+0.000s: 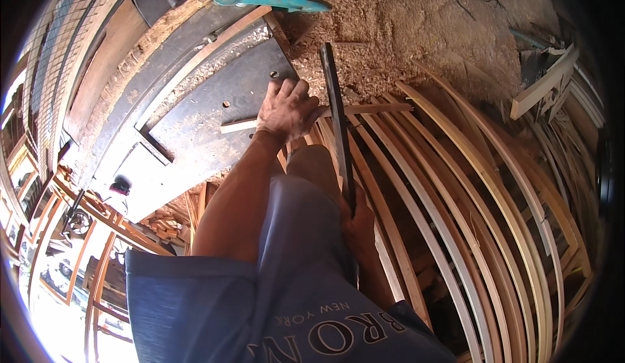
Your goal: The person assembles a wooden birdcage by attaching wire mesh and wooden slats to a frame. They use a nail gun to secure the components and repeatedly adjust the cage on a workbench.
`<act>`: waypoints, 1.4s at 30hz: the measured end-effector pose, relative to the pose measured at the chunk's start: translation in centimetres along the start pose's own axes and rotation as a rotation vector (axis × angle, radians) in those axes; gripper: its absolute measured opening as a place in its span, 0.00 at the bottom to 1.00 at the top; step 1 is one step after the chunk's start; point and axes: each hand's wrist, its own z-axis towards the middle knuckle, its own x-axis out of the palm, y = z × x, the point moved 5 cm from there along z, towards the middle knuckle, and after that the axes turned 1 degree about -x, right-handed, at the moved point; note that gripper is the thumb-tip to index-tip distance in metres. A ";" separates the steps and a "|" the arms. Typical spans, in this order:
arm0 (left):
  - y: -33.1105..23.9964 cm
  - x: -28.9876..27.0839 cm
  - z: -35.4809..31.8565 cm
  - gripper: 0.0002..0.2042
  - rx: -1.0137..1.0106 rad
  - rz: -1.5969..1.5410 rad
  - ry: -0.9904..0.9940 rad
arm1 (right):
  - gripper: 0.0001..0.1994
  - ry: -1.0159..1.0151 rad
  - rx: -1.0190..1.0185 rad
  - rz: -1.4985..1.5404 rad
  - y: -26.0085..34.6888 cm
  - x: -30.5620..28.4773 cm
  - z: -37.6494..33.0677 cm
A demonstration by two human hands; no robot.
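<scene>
My left hand [286, 110] is closed over a short wooden strip [377, 109] at the edge of the machine table. One pale end of the strip lies on the metal table [208, 112]; the rest reaches right, beyond the dark bar. In my right hand [359, 226], low in front of my body, is the lower end of a long, dark, straight bar [337, 112]. It stands steeply and crosses in front of the strip; whether the two touch I cannot tell. My right fingers are partly hidden by the bar and my shirt.
Many long wooden strips [449, 213] lie side by side at the right. Shavings [416, 31] cover the floor ahead. A teal machine part [273, 0] overhangs the table's far end. Wire mesh [58, 57] stands at the left, and offcuts [166, 223] lie below the table.
</scene>
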 end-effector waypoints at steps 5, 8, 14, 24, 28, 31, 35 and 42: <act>0.1 0.3 -0.1 0.12 -0.009 0.018 0.096 | 0.25 0.047 0.035 -0.056 1.4 -0.2 -0.5; 0.2 0.4 -0.2 0.11 0.002 0.019 0.120 | 0.25 0.006 -0.028 -0.143 3.8 -1.3 -1.1; 0.6 1.0 -0.5 0.11 -0.038 -0.014 0.253 | 0.26 0.189 0.282 -0.042 5.6 -1.8 0.1; 0.3 0.4 -0.5 0.08 0.053 0.051 0.082 | 0.25 0.100 0.078 -0.100 7.0 -2.2 -0.6; 0.6 0.5 -0.4 0.10 0.042 0.055 0.191 | 0.23 0.171 0.314 -0.197 6.1 -2.6 -1.4; 0.4 0.2 -0.4 0.11 0.025 0.034 0.212 | 0.23 0.166 0.274 -0.254 6.3 -3.0 -3.4; 0.1 -0.1 -0.4 0.11 0.008 0.000 0.262 | 0.24 0.200 0.328 -0.291 4.7 -2.0 -2.4; -0.2 -0.8 -0.3 0.12 0.023 0.068 0.272 | 0.23 0.204 0.413 -0.264 3.0 -1.1 -2.4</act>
